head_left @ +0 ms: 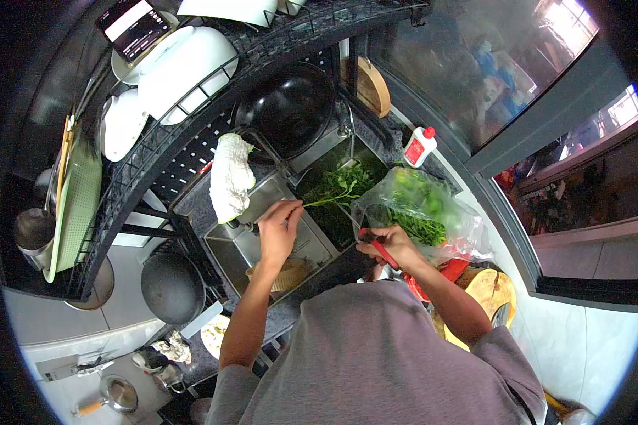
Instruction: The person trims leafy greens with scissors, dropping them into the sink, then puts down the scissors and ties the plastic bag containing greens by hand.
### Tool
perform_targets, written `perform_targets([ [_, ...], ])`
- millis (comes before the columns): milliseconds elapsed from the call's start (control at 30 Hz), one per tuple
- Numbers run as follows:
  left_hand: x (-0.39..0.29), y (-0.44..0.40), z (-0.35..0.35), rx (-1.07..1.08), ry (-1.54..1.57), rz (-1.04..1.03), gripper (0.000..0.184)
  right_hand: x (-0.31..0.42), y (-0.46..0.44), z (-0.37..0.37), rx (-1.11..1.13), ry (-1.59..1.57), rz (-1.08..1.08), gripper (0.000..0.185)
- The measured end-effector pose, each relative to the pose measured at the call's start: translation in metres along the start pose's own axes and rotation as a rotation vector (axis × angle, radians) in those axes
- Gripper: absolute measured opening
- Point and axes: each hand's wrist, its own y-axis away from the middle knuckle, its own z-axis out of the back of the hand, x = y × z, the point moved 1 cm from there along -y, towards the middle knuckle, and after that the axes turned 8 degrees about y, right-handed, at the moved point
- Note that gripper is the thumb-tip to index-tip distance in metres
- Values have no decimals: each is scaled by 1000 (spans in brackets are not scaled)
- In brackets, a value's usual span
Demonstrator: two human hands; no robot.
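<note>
My left hand is over the sink's divider, its thumb and fingers pinched on the thin stem of a leafy green sprig. The sprig reaches right, over more leafy greens in the right basin. My right hand is closed around a tool with a red-and-black handle, at the basin's near right corner. A thin tip points up and left from it; its exact kind is unclear. Just beyond this hand lies a clear plastic bag of greens.
A faucet stands behind the right basin. The left basin holds a tan basket. A white bottle with a red cap is at the back right. A black wok and a dish rack are beyond; wooden boards stand right.
</note>
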Motion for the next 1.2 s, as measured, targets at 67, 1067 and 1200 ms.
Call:
perform_targets([
  [67,13,2,-3,3,-91,-24,14,2,-4,-1,-8,-21,-35,37],
  [1067,53,23,-54,-135,112,288,24,-17,-14,-21,-409,203,352,39],
  [1200,91,25,-82,214,29,286,38,-56,11,5,-284,-212,192,43],
])
